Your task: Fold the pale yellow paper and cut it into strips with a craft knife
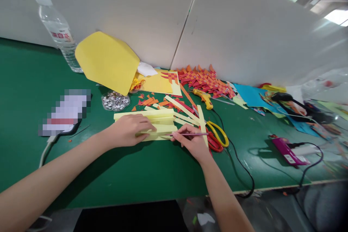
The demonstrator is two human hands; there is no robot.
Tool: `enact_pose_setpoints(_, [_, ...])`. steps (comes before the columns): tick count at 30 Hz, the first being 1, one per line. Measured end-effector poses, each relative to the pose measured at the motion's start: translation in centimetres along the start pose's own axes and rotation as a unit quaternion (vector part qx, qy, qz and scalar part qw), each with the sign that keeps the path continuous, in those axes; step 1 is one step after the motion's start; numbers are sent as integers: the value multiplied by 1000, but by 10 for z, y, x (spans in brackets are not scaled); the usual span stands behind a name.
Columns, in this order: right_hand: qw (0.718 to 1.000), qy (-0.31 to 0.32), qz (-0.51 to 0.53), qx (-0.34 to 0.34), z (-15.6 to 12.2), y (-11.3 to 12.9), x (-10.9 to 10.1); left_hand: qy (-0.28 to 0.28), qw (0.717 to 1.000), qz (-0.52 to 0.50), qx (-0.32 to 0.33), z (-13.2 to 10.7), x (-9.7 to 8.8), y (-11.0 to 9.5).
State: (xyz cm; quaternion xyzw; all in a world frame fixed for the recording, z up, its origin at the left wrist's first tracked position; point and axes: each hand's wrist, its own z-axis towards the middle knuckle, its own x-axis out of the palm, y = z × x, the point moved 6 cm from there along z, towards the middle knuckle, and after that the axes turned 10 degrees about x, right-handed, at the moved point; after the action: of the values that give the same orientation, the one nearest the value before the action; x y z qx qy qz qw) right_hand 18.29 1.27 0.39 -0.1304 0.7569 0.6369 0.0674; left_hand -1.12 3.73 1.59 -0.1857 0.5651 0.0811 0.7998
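My left hand (127, 130) lies flat, fingers together, pressing down a folded pale yellow paper (159, 121) on the green table (152, 174). My right hand (191, 141) is closed in a pinch on a thin pencil-like stick (190, 134), its tip touching the right end of the paper. Several cut pale yellow strips (187, 112) lie just beyond both hands. Yellow-handled scissors (219, 134) and red-handled scissors (214, 144) rest to the right of my right hand.
A water bottle (58, 30) and a curled yellow sheet (107, 61) stand at the back left, near a dish of googly eyes (115, 101) and a phone (65, 112). Woven orange-red paper fish (206, 79), a glue gun (205, 98), blue paper (251, 96) and a pink device (286, 150) with cables lie right.
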Motion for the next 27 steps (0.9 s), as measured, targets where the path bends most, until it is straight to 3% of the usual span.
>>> enact_pose_setpoints(9, [999,-45,-3,2,1,-4,-9,-5,1000,2,3,0,1,0])
enact_pose_setpoints(18, [986,-156,19,-50,-1,-2,-31,-10,1000,4,7,-2,1,1])
enact_pose_setpoints(20, [988,-144,20,-54,-2,-1,-28,-11,1000,4,10,-1,1,1])
enact_pose_setpoints(27, [1000,-11,-12,-17,-2,1,1,-7,1000,2,4,0,-1,-1])
